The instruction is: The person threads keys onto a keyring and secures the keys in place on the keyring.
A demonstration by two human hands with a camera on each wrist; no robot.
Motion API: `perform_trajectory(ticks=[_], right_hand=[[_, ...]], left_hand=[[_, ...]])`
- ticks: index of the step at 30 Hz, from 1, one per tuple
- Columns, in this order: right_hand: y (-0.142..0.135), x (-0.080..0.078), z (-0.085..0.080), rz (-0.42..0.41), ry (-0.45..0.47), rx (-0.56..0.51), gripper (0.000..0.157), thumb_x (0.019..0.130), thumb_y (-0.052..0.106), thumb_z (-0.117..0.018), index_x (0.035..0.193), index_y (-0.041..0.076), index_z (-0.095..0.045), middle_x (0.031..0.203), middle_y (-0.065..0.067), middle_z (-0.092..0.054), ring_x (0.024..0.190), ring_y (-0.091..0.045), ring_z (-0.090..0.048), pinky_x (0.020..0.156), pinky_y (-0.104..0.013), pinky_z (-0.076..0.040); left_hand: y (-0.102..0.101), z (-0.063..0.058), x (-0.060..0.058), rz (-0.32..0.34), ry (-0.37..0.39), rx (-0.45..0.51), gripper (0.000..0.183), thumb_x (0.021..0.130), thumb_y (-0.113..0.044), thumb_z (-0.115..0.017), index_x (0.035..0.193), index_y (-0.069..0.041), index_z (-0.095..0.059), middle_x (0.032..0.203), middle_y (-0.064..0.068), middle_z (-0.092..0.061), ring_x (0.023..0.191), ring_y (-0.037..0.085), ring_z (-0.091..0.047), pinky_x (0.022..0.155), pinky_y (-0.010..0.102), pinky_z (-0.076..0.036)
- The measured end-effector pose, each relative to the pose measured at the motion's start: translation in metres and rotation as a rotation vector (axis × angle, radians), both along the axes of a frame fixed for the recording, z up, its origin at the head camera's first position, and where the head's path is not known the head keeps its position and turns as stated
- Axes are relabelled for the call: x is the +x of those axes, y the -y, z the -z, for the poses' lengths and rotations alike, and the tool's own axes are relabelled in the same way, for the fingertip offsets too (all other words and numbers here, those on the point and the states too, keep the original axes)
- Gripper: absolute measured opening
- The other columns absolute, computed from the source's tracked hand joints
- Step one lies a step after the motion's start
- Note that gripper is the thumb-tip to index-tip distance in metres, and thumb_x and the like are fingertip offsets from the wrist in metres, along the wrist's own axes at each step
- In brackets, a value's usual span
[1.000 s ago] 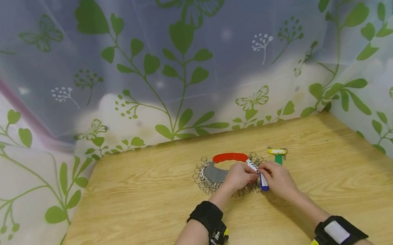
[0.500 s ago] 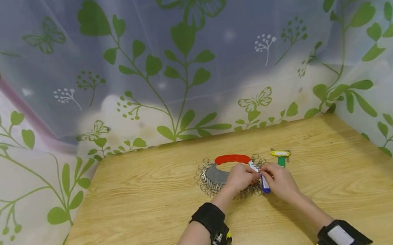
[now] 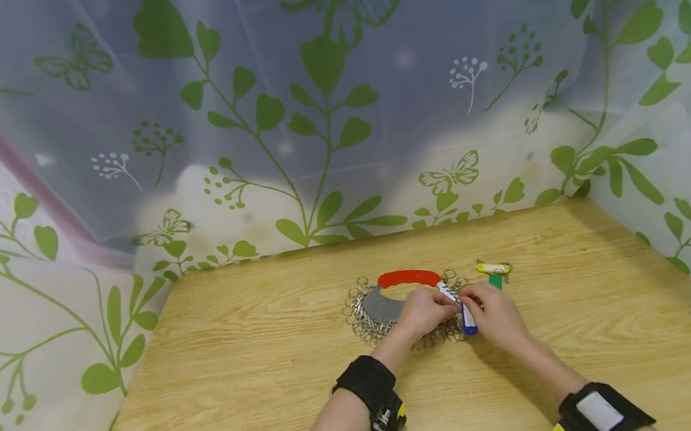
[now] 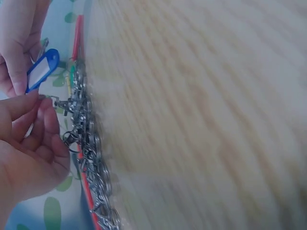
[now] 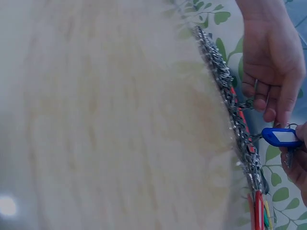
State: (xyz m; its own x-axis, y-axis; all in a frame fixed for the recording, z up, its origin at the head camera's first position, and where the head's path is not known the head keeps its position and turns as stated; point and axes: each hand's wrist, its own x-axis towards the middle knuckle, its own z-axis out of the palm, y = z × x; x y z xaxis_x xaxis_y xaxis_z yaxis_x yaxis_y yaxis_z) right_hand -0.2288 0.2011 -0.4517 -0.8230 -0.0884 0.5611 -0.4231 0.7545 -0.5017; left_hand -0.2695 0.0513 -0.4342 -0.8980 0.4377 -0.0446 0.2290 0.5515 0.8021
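A large ring-shaped key holder with a red handle (image 3: 408, 278) and a grey plate (image 3: 382, 306) lies on the table, fringed with small metal rings and clasps (image 4: 88, 129). Over its right front side, my left hand (image 3: 425, 311) pinches a small metal clasp between thumb and forefinger. My right hand (image 3: 492, 312), close against the left fingertips, pinches a blue key tag (image 3: 468, 320) with a white label at its ring end. Beside that tag (image 5: 280, 137) a small metal key (image 5: 289, 157) hangs below the right fingers. Fingertips partly hide where the clasp and ring meet.
Behind the right hand lie a yellow key tag (image 3: 494, 268) and a green key tag (image 3: 496, 281) with metal keys. The wooden table (image 3: 240, 358) meets a leaf-patterned curtain (image 3: 340, 173) at its back edge. Black camera straps (image 3: 366, 383) circle both wrists.
The head view shifts slightly. The right hand and the blue key tag have moved very slightly right of the left hand; both hands keep their pinch.
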Motion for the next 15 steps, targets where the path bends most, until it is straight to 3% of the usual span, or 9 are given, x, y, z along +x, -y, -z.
perform_trajectory(ticks=[5, 15], right_hand=[[-0.0029, 0.0010, -0.0025, 0.002, 0.035, -0.037, 0.005, 0.085, 0.001, -0.064, 0.083, -0.003, -0.064, 0.083, -0.010, -0.063, 0.072, -0.021, -0.058, 0.062, -0.036, -0.046], [-0.0029, 0.0024, -0.0036, 0.001, 0.057, -0.050, 0.004, 0.086, 0.000, -0.063, 0.083, 0.000, -0.065, 0.082, -0.010, -0.063, 0.072, -0.021, -0.057, 0.063, -0.036, -0.045]], left_hand=[[0.0002, 0.0018, 0.0004, 0.042, -0.035, -0.007, 0.014, 0.087, -0.020, -0.066, 0.089, -0.010, -0.075, 0.077, -0.005, -0.065, 0.062, 0.006, -0.051, 0.055, 0.020, -0.040], [-0.0004, -0.0004, 0.0024, 0.033, -0.036, -0.004, 0.016, 0.089, -0.018, -0.063, 0.091, -0.007, -0.075, 0.074, 0.001, -0.066, 0.052, 0.008, -0.044, 0.051, 0.020, -0.035]])
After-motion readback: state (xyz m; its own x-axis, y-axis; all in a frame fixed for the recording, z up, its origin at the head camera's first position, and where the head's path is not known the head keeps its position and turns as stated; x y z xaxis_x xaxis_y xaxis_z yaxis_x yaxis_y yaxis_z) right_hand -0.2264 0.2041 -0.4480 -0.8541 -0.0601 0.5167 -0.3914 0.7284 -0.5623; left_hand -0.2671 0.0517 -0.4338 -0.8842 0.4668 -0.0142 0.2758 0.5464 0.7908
